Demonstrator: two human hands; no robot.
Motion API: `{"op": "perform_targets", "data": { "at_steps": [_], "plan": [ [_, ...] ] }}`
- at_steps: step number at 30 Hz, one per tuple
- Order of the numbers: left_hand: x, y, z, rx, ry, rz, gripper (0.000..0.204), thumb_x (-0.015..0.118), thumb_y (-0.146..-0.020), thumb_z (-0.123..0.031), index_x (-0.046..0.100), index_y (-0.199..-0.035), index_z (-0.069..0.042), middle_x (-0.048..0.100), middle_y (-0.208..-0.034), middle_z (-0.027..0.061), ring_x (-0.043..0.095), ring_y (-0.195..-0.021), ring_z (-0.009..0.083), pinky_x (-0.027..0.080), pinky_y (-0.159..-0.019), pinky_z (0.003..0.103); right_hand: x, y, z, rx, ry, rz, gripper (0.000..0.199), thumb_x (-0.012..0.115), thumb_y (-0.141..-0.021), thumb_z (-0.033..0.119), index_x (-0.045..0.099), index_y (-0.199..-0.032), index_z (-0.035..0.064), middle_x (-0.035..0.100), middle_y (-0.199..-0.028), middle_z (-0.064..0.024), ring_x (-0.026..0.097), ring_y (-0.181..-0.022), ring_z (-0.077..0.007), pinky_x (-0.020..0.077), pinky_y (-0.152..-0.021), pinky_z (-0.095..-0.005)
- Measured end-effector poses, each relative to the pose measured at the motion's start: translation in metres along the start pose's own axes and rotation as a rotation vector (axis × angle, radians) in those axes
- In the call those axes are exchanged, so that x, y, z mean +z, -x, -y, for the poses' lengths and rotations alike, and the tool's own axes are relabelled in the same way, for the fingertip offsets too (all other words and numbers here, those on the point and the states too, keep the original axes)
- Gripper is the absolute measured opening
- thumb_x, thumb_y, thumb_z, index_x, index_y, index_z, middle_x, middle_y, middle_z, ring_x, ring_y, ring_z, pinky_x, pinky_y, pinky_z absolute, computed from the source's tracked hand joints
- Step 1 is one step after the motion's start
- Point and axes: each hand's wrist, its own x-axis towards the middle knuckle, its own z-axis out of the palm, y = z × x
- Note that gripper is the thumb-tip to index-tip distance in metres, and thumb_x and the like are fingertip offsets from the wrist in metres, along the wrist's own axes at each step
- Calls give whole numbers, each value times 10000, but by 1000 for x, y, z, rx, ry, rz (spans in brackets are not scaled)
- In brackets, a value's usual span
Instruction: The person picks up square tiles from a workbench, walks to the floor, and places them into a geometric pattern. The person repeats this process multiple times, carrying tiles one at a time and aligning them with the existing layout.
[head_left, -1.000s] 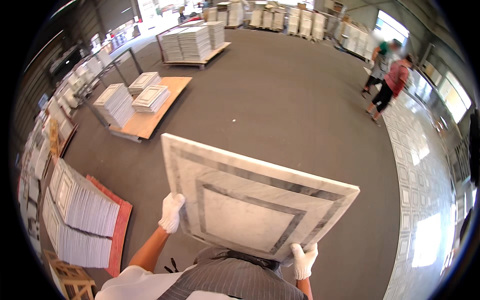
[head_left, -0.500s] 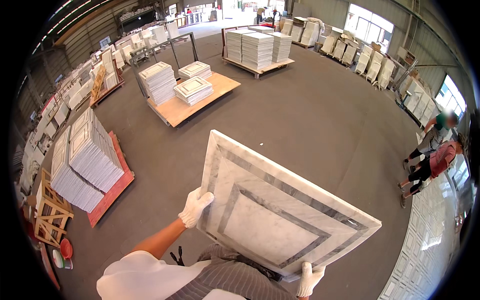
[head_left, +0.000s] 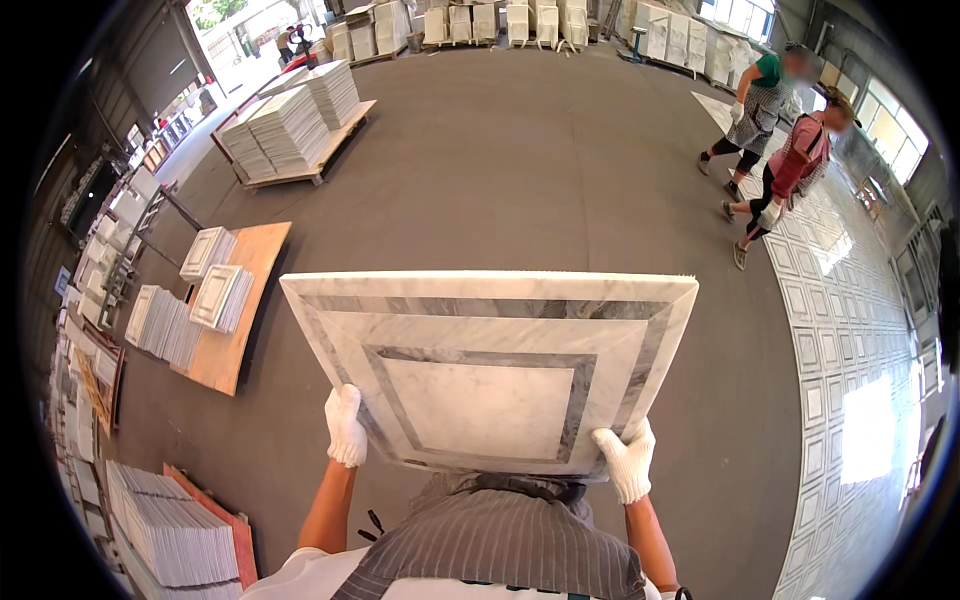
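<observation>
While the big marble tile point(head_left: 490, 375) rides flat in front of the person's chest, this reads as the carrying stage: it is off the ground and clear of every stack. Starting at the left, pallets of stacked tiles point(head_left: 175, 525) line the wall, and a plywood board point(head_left: 235, 315) carries a few smaller piles. The left hand point(head_left: 346, 428), in a white glove, is curled around the near left corner of the tile, fingers over the top face. The tile itself is white with two grey square bands, its far edge tipped a little upward. The right hand point(head_left: 628, 460), gloved too, clamps the near right corner the same way. Further right, two people point(head_left: 775, 140) walk beside a floor of laid tiles point(head_left: 850, 330). I'd judge the next move calls for a steady, level grip and a clear path across the grey concrete floor point(head_left: 540, 170).
</observation>
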Motion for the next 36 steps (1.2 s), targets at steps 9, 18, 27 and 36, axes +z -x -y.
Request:
{"op": "perform_targets", "data": {
  "at_steps": [9, 18, 27, 36],
  "plan": [
    [138, -183, 13, -133, -59, 19, 328, 565, -920, -275, 562, -1117, -13, 579, -1017, -1, 521, -891, 110, 431, -818, 288, 9, -199, 30, 79, -16, -69, 339, 768, -722, 95, 605, -995, -23, 669, -898, -49, 599, -803, -112, 497, -741, -279],
    [303, -333, 68, -84, -87, -109, 367, 567, -917, -297, 576, -1131, 0, 591, -1002, 2, 542, -915, 119, 435, -820, 284, -29, -484, 44, 72, -18, 55, 361, 797, -714, 193, 608, -939, -16, 666, -827, -60, 598, -731, -120, 503, -686, -289],
    [493, -418, 20, -159, -46, -152, 295, 566, -927, -280, 609, -1045, -13, 591, -919, -36, 521, -825, 72, 425, -760, 256, -64, -681, 79, 72, 42, 143, 358, 781, -743, 131, 608, -1011, -31, 688, -915, -77, 620, -808, -125, 502, -748, -277],
    [660, -611, 90, -124, -91, -24, 360, 586, -920, -296, 599, -1116, 6, 604, -993, -10, 531, -872, 83, 436, -808, 271, -95, -901, 87, 71, 77, 17, 323, 747, -750, 79, 599, -1015, -30, 681, -899, -68, 613, -782, -119, 498, -721, -277]
  ]
}}
